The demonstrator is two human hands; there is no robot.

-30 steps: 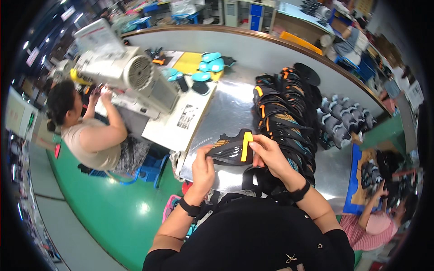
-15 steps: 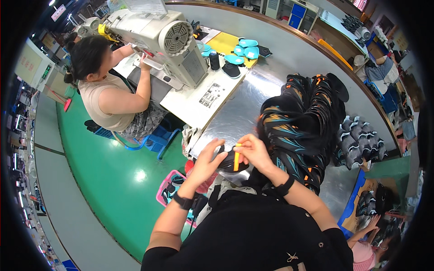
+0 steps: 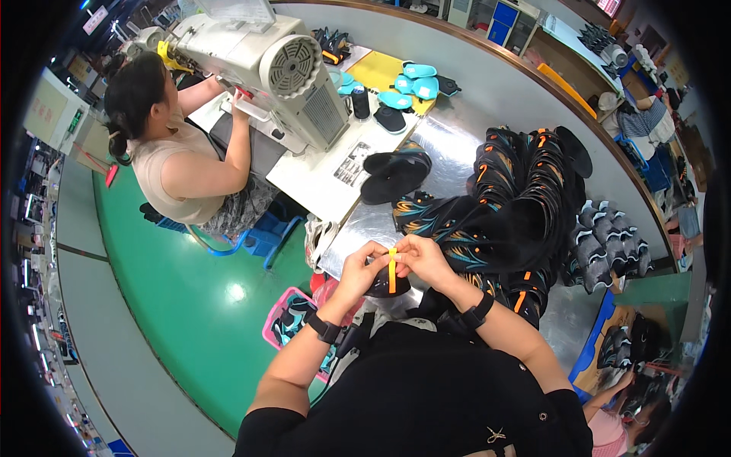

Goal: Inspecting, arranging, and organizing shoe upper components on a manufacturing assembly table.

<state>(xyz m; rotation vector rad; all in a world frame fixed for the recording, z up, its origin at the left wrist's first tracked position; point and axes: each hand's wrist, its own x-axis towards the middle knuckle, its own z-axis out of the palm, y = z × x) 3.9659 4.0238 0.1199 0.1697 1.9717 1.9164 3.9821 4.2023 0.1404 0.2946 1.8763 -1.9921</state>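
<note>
My left hand (image 3: pixel 361 268) and my right hand (image 3: pixel 423 259) meet in front of my body, fingers pinched at the upper part of an orange-yellow strip (image 3: pixel 392 278). The strip hangs down between them over a black piece (image 3: pixel 378 286), which looks like a shoe upper and is partly covered by my hands. Just beyond my hands, a big heap of black shoe uppers (image 3: pixel 464 228) with orange and teal markings spreads over the metal table (image 3: pixel 449 137). Some black uppers (image 3: pixel 396 174) from it lie at the far left, beside the sewing table.
A co-worker (image 3: pixel 190 167) sits at a sewing machine (image 3: pixel 282 76) at left. Turquoise pieces (image 3: pixel 417 85) and a black thread spool (image 3: pixel 360 103) lie on the sewing table. Grey uppers (image 3: pixel 605 244) stand at right. A pink basket (image 3: pixel 268 329) is on the green floor.
My left hand has closed in on the strip beside my right hand. The heap has spread leftward, with black uppers now lying near the sewing table.
</note>
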